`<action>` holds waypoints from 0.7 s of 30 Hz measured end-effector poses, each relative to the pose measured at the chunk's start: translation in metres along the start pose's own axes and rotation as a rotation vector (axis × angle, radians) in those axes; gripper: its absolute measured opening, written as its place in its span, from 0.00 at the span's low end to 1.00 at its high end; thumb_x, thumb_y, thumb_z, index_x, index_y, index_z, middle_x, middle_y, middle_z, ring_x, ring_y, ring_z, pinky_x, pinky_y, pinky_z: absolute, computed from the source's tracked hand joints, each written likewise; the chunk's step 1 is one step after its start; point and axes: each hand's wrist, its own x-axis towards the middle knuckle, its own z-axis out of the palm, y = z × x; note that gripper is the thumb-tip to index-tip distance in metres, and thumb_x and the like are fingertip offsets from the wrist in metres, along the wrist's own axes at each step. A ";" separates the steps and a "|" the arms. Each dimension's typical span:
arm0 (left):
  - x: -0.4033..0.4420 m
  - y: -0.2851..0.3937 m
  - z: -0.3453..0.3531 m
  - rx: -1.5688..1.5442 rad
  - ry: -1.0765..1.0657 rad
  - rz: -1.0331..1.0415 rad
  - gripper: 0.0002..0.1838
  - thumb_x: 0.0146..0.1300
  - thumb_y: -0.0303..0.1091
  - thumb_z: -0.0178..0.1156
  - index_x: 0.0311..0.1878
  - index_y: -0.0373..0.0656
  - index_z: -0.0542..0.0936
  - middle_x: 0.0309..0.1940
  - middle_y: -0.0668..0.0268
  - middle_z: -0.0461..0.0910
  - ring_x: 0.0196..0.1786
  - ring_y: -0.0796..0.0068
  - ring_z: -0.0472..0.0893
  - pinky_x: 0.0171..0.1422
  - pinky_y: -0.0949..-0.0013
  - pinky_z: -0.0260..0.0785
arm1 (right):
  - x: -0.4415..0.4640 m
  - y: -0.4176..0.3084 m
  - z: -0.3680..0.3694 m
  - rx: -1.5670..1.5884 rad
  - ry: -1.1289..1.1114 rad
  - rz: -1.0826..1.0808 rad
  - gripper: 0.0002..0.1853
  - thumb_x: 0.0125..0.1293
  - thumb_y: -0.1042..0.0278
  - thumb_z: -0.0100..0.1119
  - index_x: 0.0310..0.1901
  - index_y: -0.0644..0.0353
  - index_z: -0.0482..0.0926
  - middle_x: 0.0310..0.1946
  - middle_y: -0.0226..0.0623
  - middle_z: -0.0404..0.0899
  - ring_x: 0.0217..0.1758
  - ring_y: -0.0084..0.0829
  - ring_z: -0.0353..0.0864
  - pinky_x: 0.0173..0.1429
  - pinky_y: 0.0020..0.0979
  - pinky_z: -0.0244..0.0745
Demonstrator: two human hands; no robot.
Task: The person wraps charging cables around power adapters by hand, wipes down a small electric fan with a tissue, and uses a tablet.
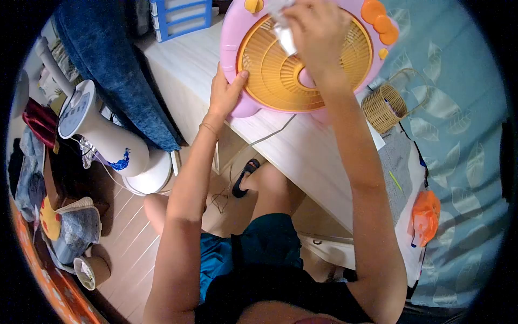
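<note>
A pink fan (230,48) with a round orange grille (270,81) stands on the white table. My left hand (225,92) grips the fan's lower left rim, its thumb on the front edge of the frame. My right hand (318,32) is in front of the grille's upper part, fingers closed on a white tissue (286,40) that hangs down against the grille. Motion blurs the fingertips and the top of the tissue. Orange knobs (382,24) sit on the fan's upper right edge.
A wicker basket (377,110) stands right of the fan, near a leaf-patterned curtain (453,173). An orange bag (426,216) lies at the table's right edge. Left are a blue drawer unit (183,19), dark blue cloth (108,65) and a white appliance (118,140). A cord (259,141) runs off the table.
</note>
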 end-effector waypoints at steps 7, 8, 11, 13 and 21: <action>0.001 0.000 -0.001 0.004 -0.001 0.045 0.23 0.56 0.43 0.55 0.49 0.36 0.67 0.40 0.54 0.76 0.43 0.64 0.75 0.49 0.66 0.65 | -0.034 -0.025 -0.002 0.163 -0.203 -0.121 0.07 0.44 0.70 0.60 0.29 0.49 0.78 0.27 0.22 0.72 0.34 0.25 0.70 0.41 0.31 0.54; 0.001 -0.002 -0.001 -0.001 -0.006 0.046 0.23 0.56 0.43 0.55 0.49 0.36 0.67 0.40 0.54 0.76 0.43 0.64 0.75 0.49 0.65 0.65 | -0.042 -0.030 -0.006 0.139 -0.277 -0.148 0.05 0.48 0.66 0.53 0.28 0.48 0.77 0.27 0.22 0.70 0.35 0.25 0.69 0.42 0.33 0.57; 0.002 -0.006 0.001 -0.017 0.020 0.075 0.23 0.56 0.43 0.56 0.48 0.36 0.68 0.39 0.55 0.76 0.42 0.64 0.75 0.48 0.66 0.65 | -0.066 -0.027 -0.020 0.087 -0.323 -0.102 0.05 0.48 0.67 0.53 0.29 0.48 0.76 0.28 0.21 0.71 0.35 0.24 0.70 0.42 0.32 0.57; 0.001 0.003 -0.001 0.029 0.020 0.048 0.22 0.56 0.42 0.56 0.48 0.36 0.68 0.38 0.55 0.76 0.42 0.64 0.76 0.48 0.67 0.66 | -0.070 -0.021 -0.039 0.067 -0.345 -0.102 0.05 0.48 0.68 0.53 0.29 0.48 0.76 0.28 0.22 0.71 0.35 0.24 0.70 0.41 0.32 0.57; 0.002 -0.003 0.000 0.032 0.003 0.042 0.21 0.57 0.40 0.55 0.48 0.36 0.68 0.39 0.56 0.76 0.41 0.67 0.76 0.47 0.67 0.66 | -0.029 -0.011 -0.018 0.176 -0.136 -0.079 0.10 0.47 0.71 0.56 0.34 0.49 0.79 0.28 0.24 0.72 0.34 0.25 0.71 0.40 0.30 0.57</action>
